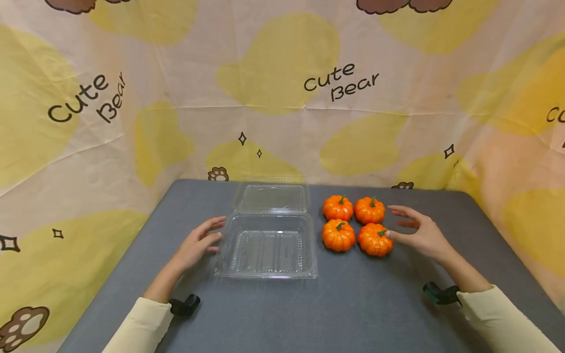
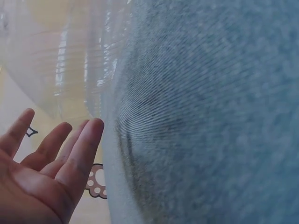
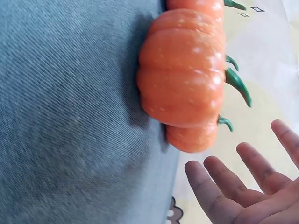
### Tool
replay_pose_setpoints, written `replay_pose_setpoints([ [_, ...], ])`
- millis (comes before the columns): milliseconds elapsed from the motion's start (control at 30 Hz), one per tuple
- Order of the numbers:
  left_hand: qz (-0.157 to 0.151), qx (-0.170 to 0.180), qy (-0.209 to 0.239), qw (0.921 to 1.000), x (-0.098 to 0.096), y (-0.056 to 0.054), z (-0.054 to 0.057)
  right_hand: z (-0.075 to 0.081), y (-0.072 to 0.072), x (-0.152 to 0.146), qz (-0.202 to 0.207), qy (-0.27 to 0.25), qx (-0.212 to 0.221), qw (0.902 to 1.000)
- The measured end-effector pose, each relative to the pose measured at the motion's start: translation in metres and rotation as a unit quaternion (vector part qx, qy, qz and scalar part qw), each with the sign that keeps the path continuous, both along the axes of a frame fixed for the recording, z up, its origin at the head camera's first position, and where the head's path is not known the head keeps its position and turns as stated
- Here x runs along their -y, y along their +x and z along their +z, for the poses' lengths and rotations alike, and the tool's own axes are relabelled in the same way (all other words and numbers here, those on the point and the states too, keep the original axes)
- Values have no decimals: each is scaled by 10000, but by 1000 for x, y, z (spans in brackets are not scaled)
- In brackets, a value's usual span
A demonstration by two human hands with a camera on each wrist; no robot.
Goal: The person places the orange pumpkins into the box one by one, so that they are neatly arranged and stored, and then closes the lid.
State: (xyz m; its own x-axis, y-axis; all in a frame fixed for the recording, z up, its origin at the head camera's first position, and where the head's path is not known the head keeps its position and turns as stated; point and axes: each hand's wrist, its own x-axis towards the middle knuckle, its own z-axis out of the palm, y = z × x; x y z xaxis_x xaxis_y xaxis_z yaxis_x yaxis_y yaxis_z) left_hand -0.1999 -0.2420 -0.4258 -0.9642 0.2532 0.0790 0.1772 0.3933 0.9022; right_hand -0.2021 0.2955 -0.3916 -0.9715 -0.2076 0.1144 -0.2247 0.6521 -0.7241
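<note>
In the head view, a clear plastic clamshell box point(image 1: 267, 245) lies on the grey table with its lid point(image 1: 274, 197) folded back. To its right, several small orange pumpkins with green stems stand in two rows. My right hand point(image 1: 419, 235) is just right of the near-right pumpkin point(image 1: 374, 240), fingers spread and nothing in them; its thumb tip overlaps that pumpkin's edge. The right wrist view shows the pumpkin point(image 3: 182, 67) beyond the loose fingers point(image 3: 224, 175). At the box's left side, my left hand point(image 1: 200, 242) holds nothing, its fingertips close by the rim.
The far-left pumpkin point(image 1: 338, 208), far-right pumpkin point(image 1: 370, 211) and near-left pumpkin point(image 1: 338, 236) sit close together. A patterned cloth point(image 1: 282, 88) hangs behind the table point(image 1: 309, 314). Dark wrist cameras show at both sleeves.
</note>
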Motion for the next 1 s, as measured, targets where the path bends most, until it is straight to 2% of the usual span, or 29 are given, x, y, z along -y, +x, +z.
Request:
replay_pose_setpoints([
  [200, -51, 215, 176, 9996, -3, 0, -5, -9, -1, 4, 81, -115, 263, 9996],
  [400, -147, 331, 288, 9989, -5, -1, -9, -22, -5, 6, 178, -184, 247, 9994],
  [600, -241, 439, 476, 9976, -5, -1, -12, -33, -8, 9, 289, -42, 133, 9995],
  [1000, -307, 761, 929, 9923, -7, -5, -19, -38, -11, 15, 78, 217, 283, 9993],
])
